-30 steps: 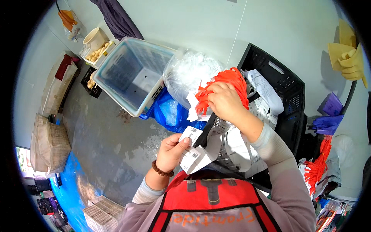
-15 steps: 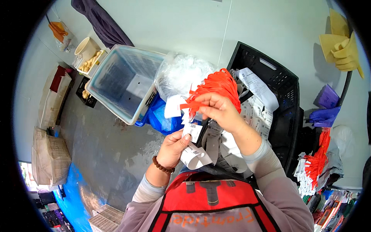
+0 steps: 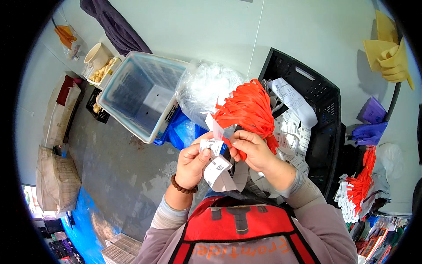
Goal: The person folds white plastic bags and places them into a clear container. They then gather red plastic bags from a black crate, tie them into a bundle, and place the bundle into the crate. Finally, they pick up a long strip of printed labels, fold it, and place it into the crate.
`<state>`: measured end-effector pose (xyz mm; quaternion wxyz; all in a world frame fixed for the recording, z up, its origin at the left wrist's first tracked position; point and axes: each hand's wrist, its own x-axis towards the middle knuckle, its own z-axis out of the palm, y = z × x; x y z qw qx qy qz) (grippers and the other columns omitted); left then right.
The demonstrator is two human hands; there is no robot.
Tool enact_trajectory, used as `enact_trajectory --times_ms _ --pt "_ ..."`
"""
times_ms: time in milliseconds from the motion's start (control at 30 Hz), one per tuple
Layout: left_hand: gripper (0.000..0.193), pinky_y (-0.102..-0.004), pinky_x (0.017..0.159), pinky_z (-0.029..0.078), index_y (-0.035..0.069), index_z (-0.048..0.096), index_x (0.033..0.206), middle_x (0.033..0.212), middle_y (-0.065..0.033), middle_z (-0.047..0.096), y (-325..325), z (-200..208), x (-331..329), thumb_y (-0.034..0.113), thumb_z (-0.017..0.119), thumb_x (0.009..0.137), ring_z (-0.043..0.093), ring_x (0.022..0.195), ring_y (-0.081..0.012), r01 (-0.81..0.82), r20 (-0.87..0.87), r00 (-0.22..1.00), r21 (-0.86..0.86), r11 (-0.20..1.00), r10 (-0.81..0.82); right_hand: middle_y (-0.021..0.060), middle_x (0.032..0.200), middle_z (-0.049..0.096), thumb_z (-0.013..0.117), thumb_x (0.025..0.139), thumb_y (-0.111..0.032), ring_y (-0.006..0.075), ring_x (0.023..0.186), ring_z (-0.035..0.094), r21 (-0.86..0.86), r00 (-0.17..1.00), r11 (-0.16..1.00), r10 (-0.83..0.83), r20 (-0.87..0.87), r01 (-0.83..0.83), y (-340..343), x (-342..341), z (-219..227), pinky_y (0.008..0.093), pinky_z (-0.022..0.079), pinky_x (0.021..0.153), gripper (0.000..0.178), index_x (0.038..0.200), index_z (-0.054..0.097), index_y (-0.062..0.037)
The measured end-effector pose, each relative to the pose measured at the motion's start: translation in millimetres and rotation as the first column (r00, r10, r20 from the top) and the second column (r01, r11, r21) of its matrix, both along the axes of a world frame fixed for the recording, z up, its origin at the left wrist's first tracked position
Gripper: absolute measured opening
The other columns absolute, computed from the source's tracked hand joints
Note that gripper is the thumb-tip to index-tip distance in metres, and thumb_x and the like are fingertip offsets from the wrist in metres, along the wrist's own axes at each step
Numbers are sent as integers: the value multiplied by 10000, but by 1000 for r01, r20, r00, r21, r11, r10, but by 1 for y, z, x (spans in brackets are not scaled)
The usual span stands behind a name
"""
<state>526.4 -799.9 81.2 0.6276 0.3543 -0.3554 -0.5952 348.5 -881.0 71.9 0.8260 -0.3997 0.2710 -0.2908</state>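
Observation:
My left hand (image 3: pixel 190 166), with a brown bead bracelet at the wrist, pinches a strip of white printed labels (image 3: pixel 217 169) between thumb and fingers. The strip's lower part curls down beneath the hand. Close beside it on the right, my right hand (image 3: pixel 257 153) is closed, fingertips pinching the end of a red ribbon strap. That strap is partly hidden by the fingers. Just beyond both hands lies a thick bundle of red straps (image 3: pixel 246 108), some with white tags. More white label strips (image 3: pixel 288 132) lie in a black crate (image 3: pixel 323 132) to the right.
An open clear plastic bin (image 3: pixel 132 101) stands left of the bundle, beside a clear plastic bag (image 3: pixel 204 83) and a blue bag (image 3: pixel 178 132). Yellow gloves (image 3: pixel 389 57) and purple gloves (image 3: pixel 369 132) hang at right. More red tagged straps (image 3: pixel 362 178) hang below them.
My right hand has drawn down and nearer me from the front of the red bundle, pulling a strap end. My left hand has risen slightly with the label strip.

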Motion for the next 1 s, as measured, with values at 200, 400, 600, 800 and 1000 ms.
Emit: enact_trajectory --times_ms 200,400,600,800,1000 --pt "197 -259 829 445 -64 626 1025 1298 -137 479 1 -3 3 57 549 891 538 1028 -144 61 128 990 -55 997 -53 -18 663 547 563 907 -190 29 523 477 -63 997 997 36 -66 -40 -1 5 12 156 379 464 144 849 573 -58" --pt "174 -272 858 425 -68 641 972 1305 -163 464 7 12 2 59 576 872 516 1065 -160 -20 219 975 -24 1000 25 -26 635 539 584 899 -192 44 541 486 -298 957 935 -248 -152 195 -4 11 3 189 392 484 181 794 582 -45" --pt "175 -291 894 407 -56 650 952 1318 -187 442 -2 6 -4 85 617 854 483 1129 -186 -128 399 909 -17 992 124 27 721 613 557 870 -104 84 644 558 -494 961 868 -180 -207 56 9 18 7 244 454 581 143 937 612 10" --pt "164 -272 859 426 -44 656 957 1275 -141 477 0 12 4 82 602 867 497 1085 -159 -29 207 978 86 996 10 59 698 619 558 862 -110 84 636 560 -565 966 825 -149 -213 3 8 16 -2 264 458 585 152 939 613 10" --pt "159 -248 812 434 -54 654 951 1163 -103 526 2 11 4 65 582 873 519 988 -139 -52 321 947 85 995 22 68 711 623 571 851 -96 84 619 546 -624 943 778 -146 -298 -76 7 13 1 265 453 562 132 919 617 8"
